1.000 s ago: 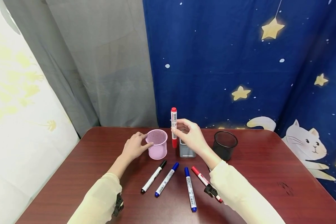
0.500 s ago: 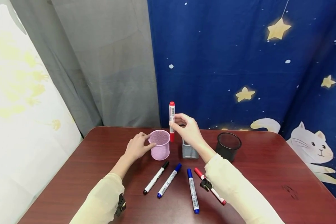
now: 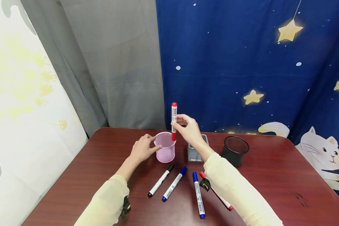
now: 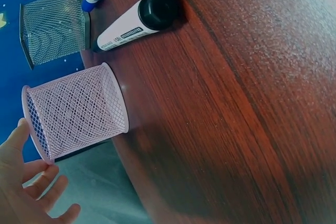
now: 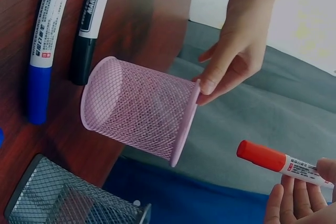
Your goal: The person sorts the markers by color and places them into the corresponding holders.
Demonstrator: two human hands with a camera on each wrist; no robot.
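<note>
My left hand point(image 3: 142, 147) holds the rim of a pink mesh pen holder point(image 3: 165, 154), thumb in front and fingers round the far side. The holder stands upright on the table, as the left wrist view also shows point(image 4: 79, 111). Between thumb and fingers, my right hand point(image 3: 190, 130) pinches a red marker point(image 3: 174, 114) upright, its capped end down. That red end overlaps the right part of the holder's rim in the head view. In the right wrist view the marker's cap point(image 5: 262, 156) points toward the holder's mouth, apart from it.
A grey square mesh pen holder point(image 3: 195, 155) stands behind my right wrist, with a black round one point(image 3: 235, 153) farther right. In front lie a black marker point(image 3: 159, 183), two blue markers point(image 3: 173, 185) and a red marker point(image 3: 222, 200), partly under my right sleeve.
The red marker in my right hand has risen, then moved left relative to the pink pen holder until it overlaps the rim. My left hand stays at the holder. The head view has turned slightly.
</note>
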